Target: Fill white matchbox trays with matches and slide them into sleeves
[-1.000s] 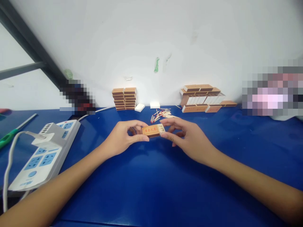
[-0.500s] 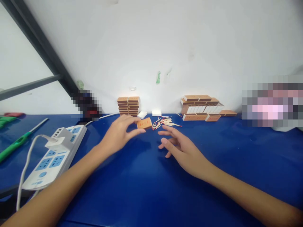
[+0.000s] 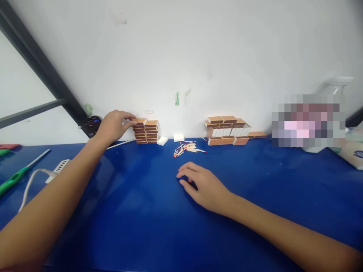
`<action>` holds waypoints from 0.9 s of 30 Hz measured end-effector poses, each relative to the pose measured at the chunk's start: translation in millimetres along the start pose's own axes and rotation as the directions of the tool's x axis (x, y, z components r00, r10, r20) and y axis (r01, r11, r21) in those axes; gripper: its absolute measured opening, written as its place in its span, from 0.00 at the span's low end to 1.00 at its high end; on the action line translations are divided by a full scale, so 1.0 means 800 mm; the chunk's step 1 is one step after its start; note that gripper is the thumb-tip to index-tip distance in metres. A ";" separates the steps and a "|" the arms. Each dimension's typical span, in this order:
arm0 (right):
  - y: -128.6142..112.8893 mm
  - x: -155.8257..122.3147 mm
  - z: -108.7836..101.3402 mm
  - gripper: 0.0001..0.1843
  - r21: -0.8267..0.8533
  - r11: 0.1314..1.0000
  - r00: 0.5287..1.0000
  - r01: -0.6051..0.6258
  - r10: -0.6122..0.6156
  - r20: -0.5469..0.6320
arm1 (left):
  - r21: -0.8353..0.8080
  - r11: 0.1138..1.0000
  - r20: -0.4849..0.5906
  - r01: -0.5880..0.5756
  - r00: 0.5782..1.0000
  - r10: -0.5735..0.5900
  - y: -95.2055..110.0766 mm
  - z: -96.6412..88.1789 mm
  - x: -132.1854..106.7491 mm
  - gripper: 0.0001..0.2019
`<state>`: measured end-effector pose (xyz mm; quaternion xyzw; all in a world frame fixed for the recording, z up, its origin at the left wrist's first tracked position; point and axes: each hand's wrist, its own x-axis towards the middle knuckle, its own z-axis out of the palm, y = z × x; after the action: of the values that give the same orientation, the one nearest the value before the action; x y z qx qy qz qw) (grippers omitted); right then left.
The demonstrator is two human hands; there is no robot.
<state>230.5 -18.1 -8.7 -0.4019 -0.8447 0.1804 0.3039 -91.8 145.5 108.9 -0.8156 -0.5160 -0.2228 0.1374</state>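
My left hand [image 3: 115, 126] pinches a matchbox [image 3: 141, 121] by its left end, on top of the left column of the matchbox stack [image 3: 145, 135]. My right hand [image 3: 205, 185] holds nothing. It rests low over the blue table, thumb and loosely bent fingers apart. Beyond it lies a loose pile of red-tipped matches [image 3: 188, 148]. Two white matchbox trays [image 3: 162, 141] sit between the stack and the pile, one of them close to the wall.
A second arrangement of matchboxes [image 3: 227, 130] stands against the wall to the right. On the left are a power strip [image 3: 56, 172] with a white cable, a green lighter-like tool [image 3: 21, 173] and a dark phone [image 3: 92, 126]. A blurred-out object [image 3: 309, 122] stands far right.
My left hand has carried the matchbox left and onto the stack. My right hand has drawn back from the matches toward me, its fingers more bent. The view has shifted slightly.
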 end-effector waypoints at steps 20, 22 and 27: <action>0.005 0.000 0.003 0.11 -0.052 0.996 0.998 0.069 -0.068 0.015 | 0.095 0.991 -0.101 -0.093 0.990 0.103 0.023 0.019 -0.008 0.16; 0.005 0.000 0.003 0.11 -0.058 0.996 0.997 0.071 -0.070 0.019 | 0.128 0.986 -0.138 -0.108 0.982 0.126 0.038 0.020 -0.013 0.17; 0.007 0.001 0.002 0.10 -0.075 0.994 0.997 0.077 -0.076 0.020 | 0.159 0.981 0.151 -0.111 0.985 0.086 0.094 0.057 -0.030 0.16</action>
<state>232.0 -14.4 -12.6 -0.3789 -0.8683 0.1397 0.2880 -22.8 115.4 58.1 -0.8397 -0.5003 -0.1124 0.1787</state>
